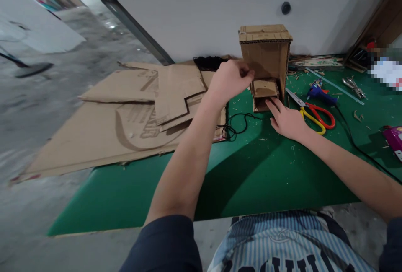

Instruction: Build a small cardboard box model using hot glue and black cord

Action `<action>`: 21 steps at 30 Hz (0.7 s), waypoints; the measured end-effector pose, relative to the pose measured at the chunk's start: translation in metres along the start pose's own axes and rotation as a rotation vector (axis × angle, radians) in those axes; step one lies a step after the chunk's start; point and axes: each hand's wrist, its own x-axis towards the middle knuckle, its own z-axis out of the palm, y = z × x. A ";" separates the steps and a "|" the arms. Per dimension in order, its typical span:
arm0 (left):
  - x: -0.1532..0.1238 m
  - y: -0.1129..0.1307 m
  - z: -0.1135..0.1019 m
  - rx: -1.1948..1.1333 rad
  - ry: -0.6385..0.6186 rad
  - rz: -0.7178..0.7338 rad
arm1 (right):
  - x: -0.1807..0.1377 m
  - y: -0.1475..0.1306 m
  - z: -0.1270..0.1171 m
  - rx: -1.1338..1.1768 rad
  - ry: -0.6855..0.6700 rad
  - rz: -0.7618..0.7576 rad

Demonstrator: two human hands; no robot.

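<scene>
A tall cardboard box structure (265, 56) stands upright near the wall, with a small cardboard compartment (265, 89) at its lower front. My left hand (231, 80) is raised at the box's left side. Its fingers are curled together by the open front, and what they hold, if anything, is hidden. My right hand (288, 122) is lower, with its fingers stretched to the right edge of the compartment's bottom opening. A tangled black cord (234, 127) lies on the green tabletop, left of the compartment.
Cut cardboard sheets (135, 117) cover the table's left side, a black bundle (209, 63) behind them. Right of the box lie scissors (318, 117) with red and yellow handles, a blue glue gun (322, 95) with its cable, a metal tool (354, 87) and a purple packet (394, 140).
</scene>
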 end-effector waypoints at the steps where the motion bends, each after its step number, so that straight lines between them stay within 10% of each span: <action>1: 0.002 -0.005 0.000 -0.033 0.035 0.008 | 0.000 0.000 -0.001 -0.004 -0.011 0.003; 6: 0.024 -0.046 0.024 -0.272 0.368 0.072 | 0.006 -0.009 -0.008 -0.019 -0.108 0.035; 12: 0.040 -0.069 0.052 -0.520 0.060 0.116 | 0.019 -0.022 -0.016 -0.023 -0.125 0.064; 21: 0.031 -0.061 0.040 -0.428 0.083 0.135 | 0.018 -0.026 -0.041 -0.028 -0.078 0.057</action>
